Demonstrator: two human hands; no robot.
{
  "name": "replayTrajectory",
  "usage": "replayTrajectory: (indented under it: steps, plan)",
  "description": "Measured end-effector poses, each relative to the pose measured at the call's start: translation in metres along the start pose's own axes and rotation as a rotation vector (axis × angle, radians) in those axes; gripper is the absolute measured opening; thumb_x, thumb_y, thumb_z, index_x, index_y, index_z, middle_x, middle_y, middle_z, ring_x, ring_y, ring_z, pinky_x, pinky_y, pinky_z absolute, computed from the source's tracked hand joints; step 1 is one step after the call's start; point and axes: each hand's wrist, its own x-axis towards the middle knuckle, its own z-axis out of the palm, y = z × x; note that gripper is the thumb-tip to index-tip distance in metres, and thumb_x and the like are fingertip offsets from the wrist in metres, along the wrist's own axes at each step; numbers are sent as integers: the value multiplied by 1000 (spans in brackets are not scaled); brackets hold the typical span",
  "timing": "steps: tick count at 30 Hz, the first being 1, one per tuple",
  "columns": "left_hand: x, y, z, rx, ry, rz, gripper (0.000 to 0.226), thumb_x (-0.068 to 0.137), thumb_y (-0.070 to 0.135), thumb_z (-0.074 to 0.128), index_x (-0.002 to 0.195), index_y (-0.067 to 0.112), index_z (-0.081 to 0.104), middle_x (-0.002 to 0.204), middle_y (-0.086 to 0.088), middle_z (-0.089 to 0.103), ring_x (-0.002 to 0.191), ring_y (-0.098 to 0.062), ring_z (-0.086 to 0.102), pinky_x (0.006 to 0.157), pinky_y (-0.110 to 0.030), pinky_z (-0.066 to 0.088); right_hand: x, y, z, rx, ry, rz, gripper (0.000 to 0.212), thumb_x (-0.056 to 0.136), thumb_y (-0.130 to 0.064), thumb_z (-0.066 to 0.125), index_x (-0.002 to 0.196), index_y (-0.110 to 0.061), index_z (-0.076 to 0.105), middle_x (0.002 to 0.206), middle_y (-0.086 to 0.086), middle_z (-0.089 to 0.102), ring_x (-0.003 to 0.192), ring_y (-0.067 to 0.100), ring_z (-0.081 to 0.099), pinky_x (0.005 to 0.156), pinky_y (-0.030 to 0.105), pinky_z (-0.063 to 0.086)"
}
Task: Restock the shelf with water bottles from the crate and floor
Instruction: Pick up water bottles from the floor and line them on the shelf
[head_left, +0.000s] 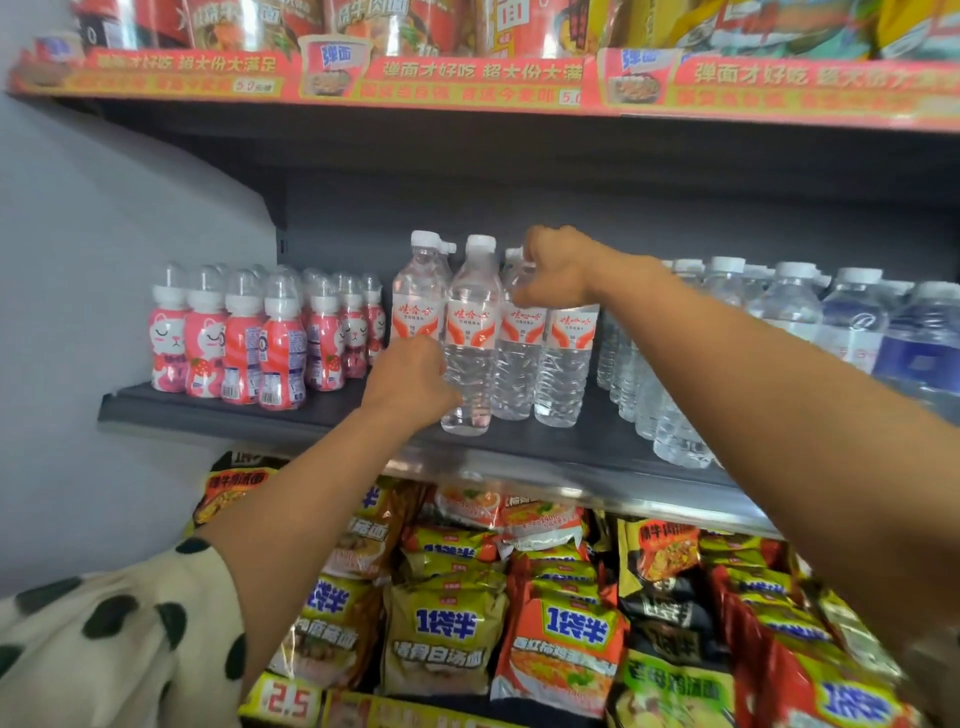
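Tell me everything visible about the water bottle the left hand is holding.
The bottle is clear ribbed plastic with a white cap and a white-and-red label with red characters. It looks full and stands upright near the front edge of the grey shelf, frontmost of a cluster of matching bottles. The left hand grips its lower body from the left. The right hand holds a neighbouring bottle's neck, not this one.
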Motion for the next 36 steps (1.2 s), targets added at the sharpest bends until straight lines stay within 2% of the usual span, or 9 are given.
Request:
replayTrajectory:
  steps: [4,8,13,17,20,23,26,30,36]
  plan:
    - [-32,26,0,104,-79,49,26,76,12,70,99,2,66,95,-12,66,85,-28,63,76,-42,56,-63,14,31,-29,-103,-29,62,80,-36,68,129,-9,42,123,11,56,108,29,56,89,40,51]
    - [-79,58,19,304,-253,107,31,81,24,70,105,7,59,85,-6,55,82,-27,58,67,-37,49,-136,25,66,-54,-162,-79,65,81,-38,67,132,-10,38,129,10,50,114,31,52,85,36,48]
    - [-140,84,64,392,-258,184,38,79,36,69,110,17,60,113,-10,65,106,-31,62,81,-38,52,-219,43,109,-58,-183,-95,65,80,-36,66,131,-7,37,129,13,47,120,32,45,92,38,41]
    - [-191,94,108,470,-342,164,33,81,26,66,112,17,60,110,-8,67,103,-30,64,79,-40,53,-281,57,150,-89,-222,-103,69,77,-34,67,133,-9,36,129,10,45,120,30,45,92,39,41]
    - [-229,91,141,531,-499,171,39,79,20,69,115,14,56,112,-8,64,107,-29,60,80,-37,49,-322,66,187,-59,-285,-99,65,78,-34,66,130,-9,36,126,11,45,117,31,44,89,38,40]
    - [-264,83,176,538,-615,176,39,81,21,68,114,12,51,113,-9,60,106,-28,57,78,-37,46,-359,70,231,-13,-375,-59,61,78,-32,68,126,-9,38,122,11,45,112,30,44,82,36,37]
    - [-304,65,223,508,-683,166,45,85,25,63,125,10,48,123,-11,56,114,-30,54,87,-39,45,-399,71,284,26,-472,-12,60,78,-27,66,127,-7,38,122,12,44,113,33,44,80,38,37]
    - [-366,27,300,441,-829,123,56,84,21,61,135,11,39,134,-12,48,122,-32,48,94,-39,42,-459,67,375,71,-653,38,59,79,-22,64,129,-5,38,124,15,45,114,34,45,85,40,38]
    - [-469,-46,431,400,-1057,69,35,90,19,57,124,12,52,122,-10,58,113,-29,55,93,-37,44,-556,50,536,94,-902,106,75,83,-25,62,145,-6,23,144,16,33,130,35,36,101,44,39]
